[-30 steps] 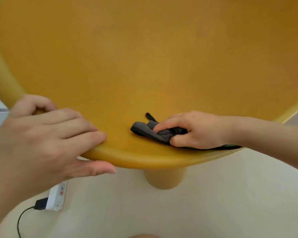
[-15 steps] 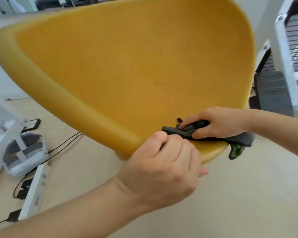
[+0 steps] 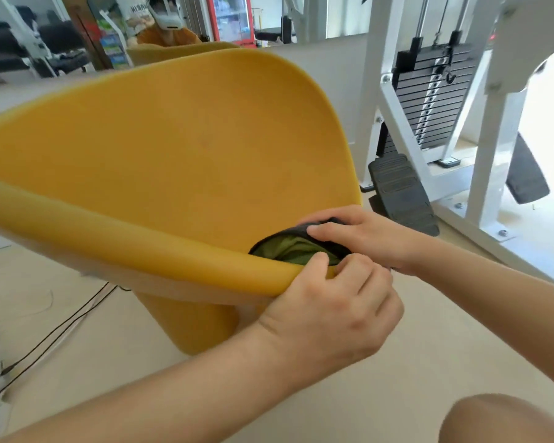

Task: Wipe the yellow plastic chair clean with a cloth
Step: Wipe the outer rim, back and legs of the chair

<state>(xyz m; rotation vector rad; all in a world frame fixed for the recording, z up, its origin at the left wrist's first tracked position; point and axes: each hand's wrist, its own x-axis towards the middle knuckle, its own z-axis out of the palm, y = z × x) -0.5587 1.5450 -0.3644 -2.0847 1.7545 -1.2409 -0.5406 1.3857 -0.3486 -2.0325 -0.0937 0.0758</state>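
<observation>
My left grip (image 3: 330,311) curls round the rim of the yellow plastic chair (image 3: 189,148), right grip (image 3: 365,238) clutches the grey-green cloth (image 3: 288,247) inside; I judge much wiping is left

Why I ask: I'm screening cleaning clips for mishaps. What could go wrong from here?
1. The yellow chair looks tipped, steadied only by the left hand gripping its rim; a slip could let it drop.
2. The cloth is bunched under the right hand, right beside the left hand, so a stroke may jam the hands together or skip surface.
3. Cables lie on the floor beside the chair; shifting it could snag them.
</observation>
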